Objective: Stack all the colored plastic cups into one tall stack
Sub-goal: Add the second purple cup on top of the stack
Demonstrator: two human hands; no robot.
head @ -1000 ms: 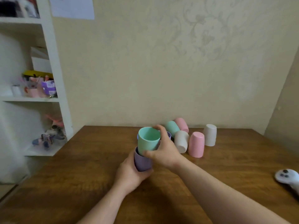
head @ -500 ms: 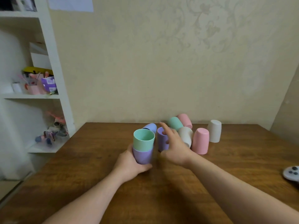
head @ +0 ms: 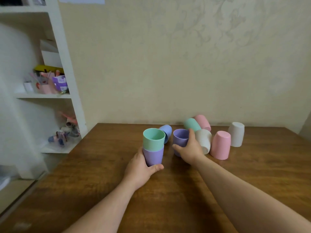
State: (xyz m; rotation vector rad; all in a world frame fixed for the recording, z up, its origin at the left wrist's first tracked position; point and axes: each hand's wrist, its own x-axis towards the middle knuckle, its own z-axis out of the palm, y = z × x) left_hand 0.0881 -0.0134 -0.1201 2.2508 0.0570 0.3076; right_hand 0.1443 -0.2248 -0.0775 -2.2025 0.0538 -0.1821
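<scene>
A green cup [head: 153, 139] sits nested in a purple cup [head: 154, 156] on the wooden table [head: 252, 174]; my left hand [head: 140, 167] grips the purple one from the left. My right hand [head: 189, 150] is wrapped around a second, upright purple cup [head: 180, 137] just to the right. Behind lie a blue cup [head: 166, 132], a green cup [head: 191, 124] and a pink cup [head: 202, 122] on their sides. A white cup [head: 203, 140] leans behind my right hand. A pink cup [head: 220, 145] and a white cup [head: 236, 134] stand upside down at the right.
A white shelf unit [head: 67, 78] with small toys and containers stands left of the table, close to its far left corner. The beige wall [head: 168, 64] runs right behind the cups.
My right hand let go of the green cup once it sat in the purple one, moved right and closed around the second purple cup. The left hand kept its hold.
</scene>
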